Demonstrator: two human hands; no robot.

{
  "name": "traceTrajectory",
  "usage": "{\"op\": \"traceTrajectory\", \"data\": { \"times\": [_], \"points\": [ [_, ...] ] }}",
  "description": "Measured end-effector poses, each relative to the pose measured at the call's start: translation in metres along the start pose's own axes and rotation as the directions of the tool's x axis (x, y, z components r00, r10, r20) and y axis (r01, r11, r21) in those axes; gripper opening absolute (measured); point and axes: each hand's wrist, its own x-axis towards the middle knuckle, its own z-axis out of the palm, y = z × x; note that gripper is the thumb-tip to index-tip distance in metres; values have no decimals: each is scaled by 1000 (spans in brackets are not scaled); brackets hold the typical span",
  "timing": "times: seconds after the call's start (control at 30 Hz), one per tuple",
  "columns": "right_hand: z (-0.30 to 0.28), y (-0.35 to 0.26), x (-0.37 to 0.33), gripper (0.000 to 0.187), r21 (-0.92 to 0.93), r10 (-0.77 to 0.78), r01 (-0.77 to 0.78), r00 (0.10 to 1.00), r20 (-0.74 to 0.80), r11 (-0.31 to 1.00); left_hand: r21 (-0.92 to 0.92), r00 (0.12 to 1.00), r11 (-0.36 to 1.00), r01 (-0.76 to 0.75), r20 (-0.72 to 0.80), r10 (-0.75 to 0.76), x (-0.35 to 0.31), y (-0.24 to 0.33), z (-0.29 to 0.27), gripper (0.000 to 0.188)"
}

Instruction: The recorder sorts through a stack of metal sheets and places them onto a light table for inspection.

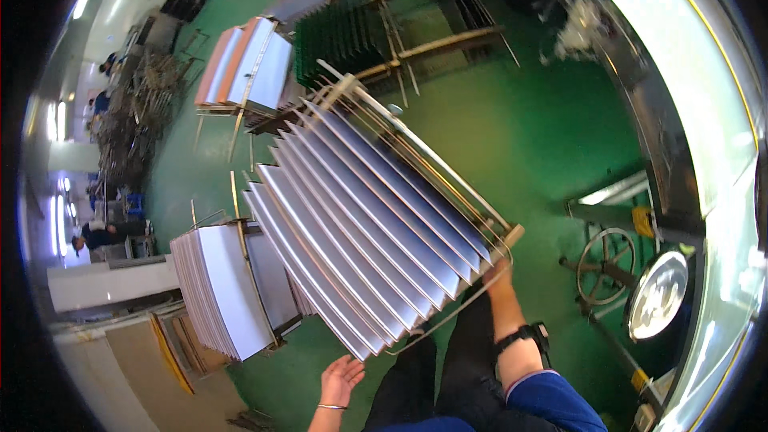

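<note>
A metal rack (pixel 436 162) stands in front of me, with several thin pale panels (pixel 352 224) standing on edge side by side, small gaps between them. My right hand (pixel 498 274) is closed on the rack's near right corner, just below the end of its top rail; its fingers are partly hidden. Close to the lower corner of the leftmost panel, my left hand (pixel 340 381) is open, palm turned up and fingers loosely bent. It holds nothing. A thin curved rod (pixel 460 308) runs along the near side of the rack between my hands.
Another rack of white panels (pixel 232 292) stands close on the left. Further racks with white and orange boards (pixel 254 64) and dark green panels (pixel 336 44) stand beyond. On the right is a machine with a handwheel (pixel 606 266) and round lamp (pixel 658 296). People (pixel 108 236) are far left.
</note>
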Motion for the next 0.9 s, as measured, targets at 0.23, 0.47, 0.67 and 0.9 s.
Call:
{"op": "traceTrajectory", "data": {
  "times": [0.23,0.47,0.67,0.9],
  "points": [
    [101,-187,-65,33,-450,-394,368,918,38,814,-29,949,951,-308,-77,305,68,52,14,31],
    [165,-161,-79,40,-892,118,74,983,140,446,-399,957,916,-38,251,149,133,31,41,44],
    [163,-154,-68,39,-947,115,167,972,205,275,-471,956,878,92,289,55,154,30,51,41],
    [255,-130,-62,54,-995,215,1,976,-20,-99,-539,995,838,-77,18,102,194,38,37,35]
  ]
}}
